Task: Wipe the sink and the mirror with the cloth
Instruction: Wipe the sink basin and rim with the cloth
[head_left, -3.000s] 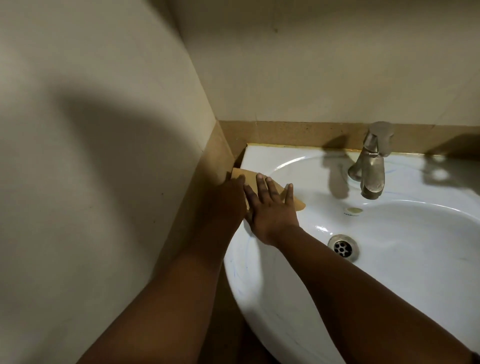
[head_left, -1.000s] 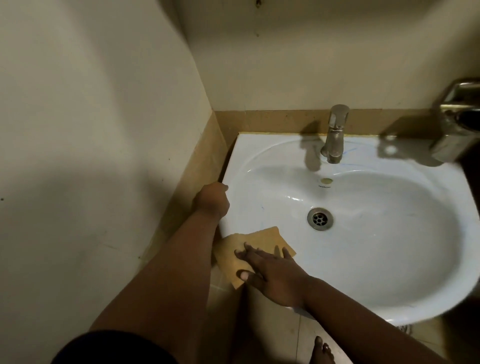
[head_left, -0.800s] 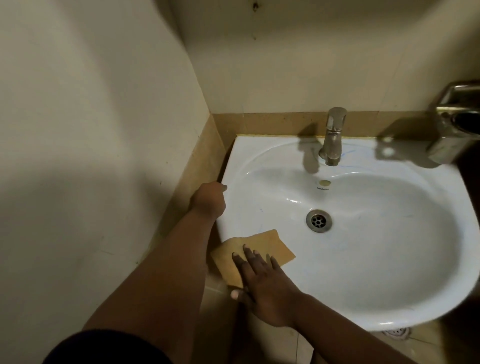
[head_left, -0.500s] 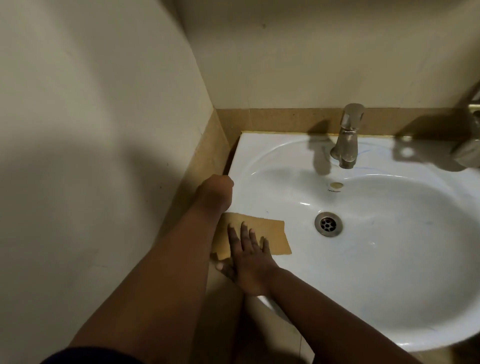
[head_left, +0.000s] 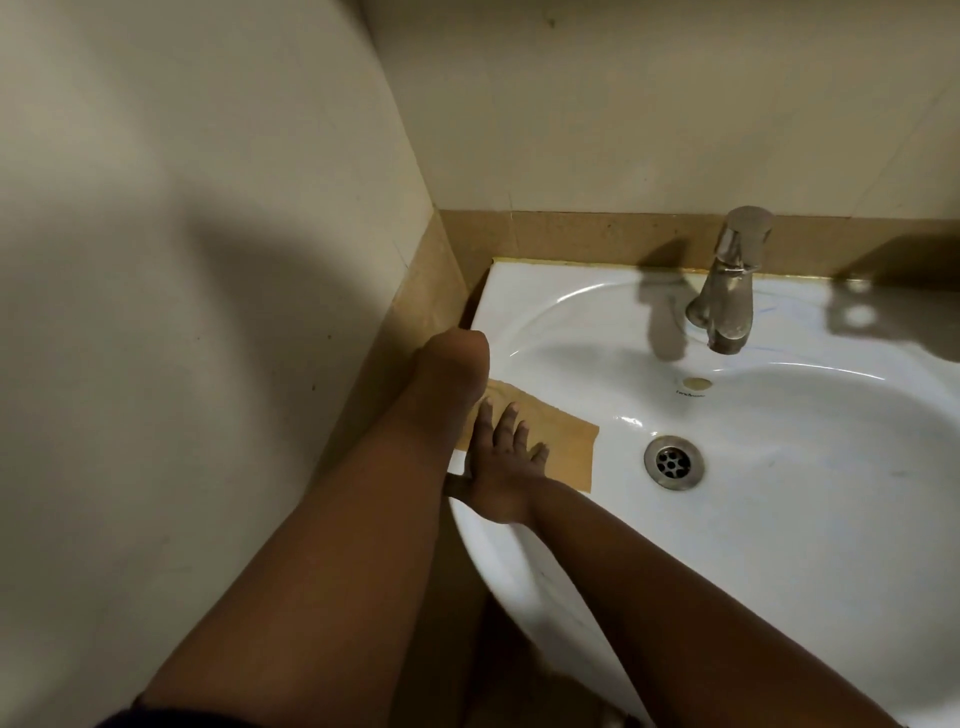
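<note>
Under your right hand lies a tan cloth, matt and soft-looking, flat with no sheen. It rests on the sink, glossy white ceramic with bright highlights and faint bluish scuffs. Right of your hand, the drain is ribbed metal, dull grey. Beyond it, the tap is brushed metal, spotted and tarnished. Left of your left hand, the wall is smooth, matt cream tile.

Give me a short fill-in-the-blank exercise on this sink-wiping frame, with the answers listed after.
1. The right hand presses the ____ flat on the sink.
2. The cloth lies to the ____ of the drain.
3. The left hand rests at the sink's ____ edge.
4. The tap is made of ____.

Answers: cloth; left; left; metal
</note>
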